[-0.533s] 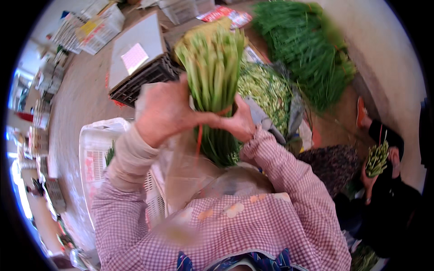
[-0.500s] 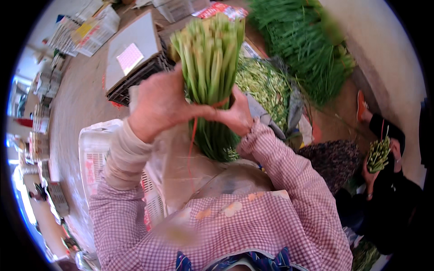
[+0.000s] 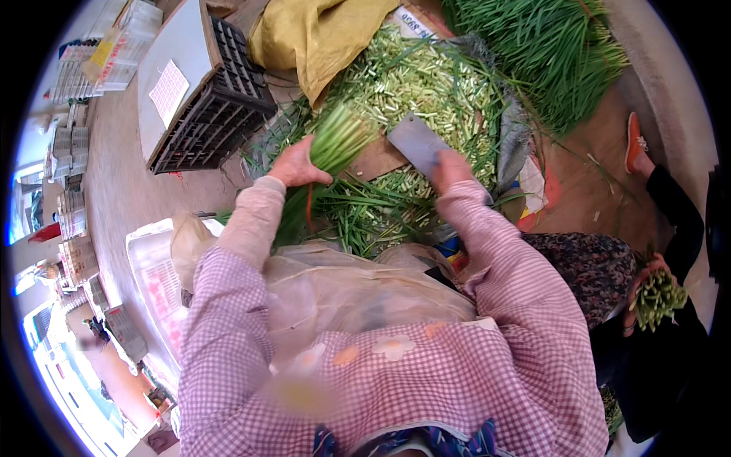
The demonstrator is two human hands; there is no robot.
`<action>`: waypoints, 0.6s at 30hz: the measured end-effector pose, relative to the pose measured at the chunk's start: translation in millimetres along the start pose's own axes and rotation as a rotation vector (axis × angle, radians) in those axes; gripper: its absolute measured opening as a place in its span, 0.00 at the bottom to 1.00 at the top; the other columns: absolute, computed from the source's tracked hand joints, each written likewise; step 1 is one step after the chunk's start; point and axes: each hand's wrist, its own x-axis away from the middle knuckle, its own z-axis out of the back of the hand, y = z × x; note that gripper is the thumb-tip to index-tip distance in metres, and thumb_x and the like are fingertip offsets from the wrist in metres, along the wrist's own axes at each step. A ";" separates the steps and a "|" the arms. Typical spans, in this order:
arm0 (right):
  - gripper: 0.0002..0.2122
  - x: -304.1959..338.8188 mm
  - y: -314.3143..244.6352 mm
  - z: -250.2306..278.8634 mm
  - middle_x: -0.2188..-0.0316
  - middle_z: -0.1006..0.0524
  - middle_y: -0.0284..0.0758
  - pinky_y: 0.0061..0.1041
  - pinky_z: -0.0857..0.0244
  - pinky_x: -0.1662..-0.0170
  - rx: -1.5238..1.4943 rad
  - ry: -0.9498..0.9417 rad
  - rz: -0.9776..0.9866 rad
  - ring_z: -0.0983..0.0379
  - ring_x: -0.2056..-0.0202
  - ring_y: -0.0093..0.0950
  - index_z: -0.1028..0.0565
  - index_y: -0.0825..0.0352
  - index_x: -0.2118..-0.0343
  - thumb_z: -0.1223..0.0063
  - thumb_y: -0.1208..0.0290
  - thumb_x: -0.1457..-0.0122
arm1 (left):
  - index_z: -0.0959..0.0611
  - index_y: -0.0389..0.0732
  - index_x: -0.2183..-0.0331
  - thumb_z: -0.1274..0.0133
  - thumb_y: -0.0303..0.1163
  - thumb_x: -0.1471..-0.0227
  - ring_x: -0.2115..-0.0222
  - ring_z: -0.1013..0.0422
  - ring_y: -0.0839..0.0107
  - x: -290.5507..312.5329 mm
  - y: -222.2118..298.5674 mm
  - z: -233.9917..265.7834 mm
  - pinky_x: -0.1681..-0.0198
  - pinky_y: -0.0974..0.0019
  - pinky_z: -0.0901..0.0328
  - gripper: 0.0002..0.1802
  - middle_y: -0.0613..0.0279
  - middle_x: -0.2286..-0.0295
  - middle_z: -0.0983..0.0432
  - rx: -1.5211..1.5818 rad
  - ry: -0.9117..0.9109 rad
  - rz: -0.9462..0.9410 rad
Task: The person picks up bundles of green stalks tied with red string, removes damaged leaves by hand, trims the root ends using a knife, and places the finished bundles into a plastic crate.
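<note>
My left hand [image 3: 299, 164] grips a bundle of green stalks [image 3: 340, 141], its pale cut ends pointing up and to the right. A thin red tie hangs from the bundle below my fingers. In my right hand [image 3: 451, 172] is a cleaver [image 3: 417, 145] with a broad grey blade; my fingers cover its handle. The blade is apart from the bundle, to its right. Between them a brown board [image 3: 378, 161] shows in part. Beyond both hands lies a heap of short cut stalk pieces [image 3: 449, 99], with loose green leaves [image 3: 373, 209] nearer to me.
A dark crate [image 3: 217, 99] with a pale board on it stands at the far left, beside a yellow cloth [image 3: 327, 38]. Long greens [image 3: 533, 68] are piled at the far right. At right, another person's hand holds a stalk bundle [image 3: 656, 301]. A white basket [image 3: 152, 266] is at my left.
The bundle has come down from in front of me, tilted, and moved away toward the heap, now in my left hand alone. My right hand has let go of it and taken hold of the cleaver.
</note>
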 end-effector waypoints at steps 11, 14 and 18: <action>0.23 17.2 90.5 -25.6 0.65 0.25 0.46 0.37 0.32 0.58 -0.082 -0.048 -0.040 0.27 0.62 0.48 0.32 0.65 0.52 0.43 0.79 0.55 | 0.31 0.38 0.45 0.29 0.37 0.74 0.51 0.32 0.61 -67.8 -39.5 -62.4 0.45 0.65 0.40 0.50 0.53 0.53 0.27 0.479 -0.281 -0.085; 0.14 6.3 37.7 12.5 0.77 0.26 0.33 0.28 0.31 0.65 -0.737 -0.642 -0.230 0.26 0.71 0.28 0.25 0.67 0.59 0.47 0.77 0.51 | 0.32 0.39 0.43 0.30 0.35 0.73 0.50 0.34 0.62 -64.9 -45.7 -52.9 0.44 0.66 0.42 0.51 0.54 0.52 0.28 0.515 -0.402 -0.039; 0.16 -15.2 52.4 -12.9 0.70 0.20 0.40 0.32 0.30 0.60 -0.602 -0.321 0.133 0.23 0.69 0.34 0.25 0.68 0.56 0.47 0.69 0.47 | 0.33 0.39 0.43 0.34 0.29 0.69 0.52 0.33 0.66 -69.6 -56.9 -50.0 0.45 0.66 0.41 0.47 0.59 0.52 0.28 0.564 -0.412 0.025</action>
